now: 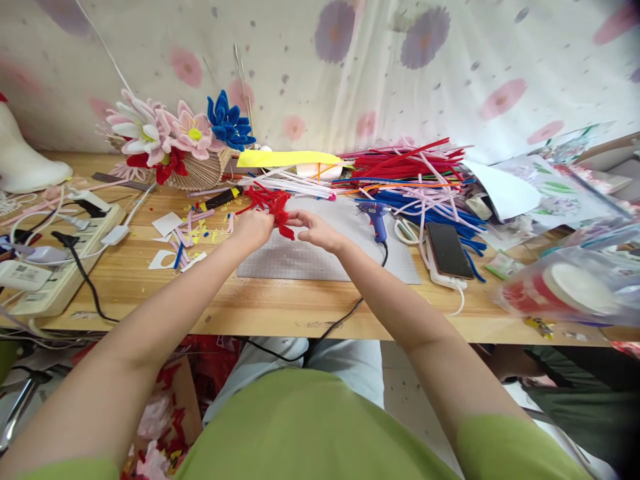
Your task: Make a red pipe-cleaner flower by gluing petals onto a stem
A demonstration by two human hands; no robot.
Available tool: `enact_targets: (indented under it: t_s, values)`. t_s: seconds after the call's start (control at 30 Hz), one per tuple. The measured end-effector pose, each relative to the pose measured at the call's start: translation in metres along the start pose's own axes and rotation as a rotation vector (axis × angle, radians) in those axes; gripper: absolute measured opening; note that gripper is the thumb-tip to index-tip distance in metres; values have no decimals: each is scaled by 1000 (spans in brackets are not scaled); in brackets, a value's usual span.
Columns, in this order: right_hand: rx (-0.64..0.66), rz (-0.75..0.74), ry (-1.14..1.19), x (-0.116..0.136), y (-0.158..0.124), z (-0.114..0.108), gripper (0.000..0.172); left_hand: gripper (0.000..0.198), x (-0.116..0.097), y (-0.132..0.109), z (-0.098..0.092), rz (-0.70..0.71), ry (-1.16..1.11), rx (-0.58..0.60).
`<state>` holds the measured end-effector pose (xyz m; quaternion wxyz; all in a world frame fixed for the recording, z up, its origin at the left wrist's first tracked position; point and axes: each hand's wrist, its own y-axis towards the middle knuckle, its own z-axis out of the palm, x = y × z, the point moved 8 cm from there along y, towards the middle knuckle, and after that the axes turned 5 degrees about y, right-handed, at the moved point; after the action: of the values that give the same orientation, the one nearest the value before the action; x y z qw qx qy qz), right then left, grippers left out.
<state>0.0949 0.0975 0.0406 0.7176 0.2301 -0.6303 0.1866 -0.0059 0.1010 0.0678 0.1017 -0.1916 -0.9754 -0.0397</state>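
Observation:
In front of me, over the left part of a grey cutting mat (325, 260), is a red fuzzy pipe-cleaner flower (281, 217). My left hand (254, 230) is closed on its left side, with the fingertips partly hidden. Reaching in from the right, my right hand (320, 231) has its fingers stretched out against the red petals and its thumb held apart. More red pipe-cleaner pieces (257, 197) lie just behind my left hand. A purple hot glue gun (376, 220) rests on the mat to the right.
Bundles of coloured pipe cleaners (410, 163) lie along the back. Finished fuzzy flowers (193, 130) stand at the back left. A power strip (75, 267) is at far left. On the right are a phone (449, 250) and a bagged cup (575, 290). The glue gun's cord (345, 317) crosses the front edge.

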Motion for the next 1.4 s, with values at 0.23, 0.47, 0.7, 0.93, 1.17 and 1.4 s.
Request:
enact_targets:
  t_s: [0.23,0.47,0.7,0.93,1.17,1.4]
  values:
    - [-19,-27,41,-2,7,-10,48,39,9,6,-3,-68,-67,7]
    - [-26,-37,61,-2,12,-6,42,39,7,6,-2,-95,-2,57]
    - [-25,-4,52,-9,3,3,41,39,0,5,10,-36,35,29]
    - [-53,22,120,-16,-3,5,41,40,-3,6,13,-16,19,28]
    - [-17,68,131,-24,-2,-6,44,40,-4,-2,16,-58,-72,91]
    - [-25,45,108,-22,1,-8,43,39,-13,-3,9,-71,-97,128]
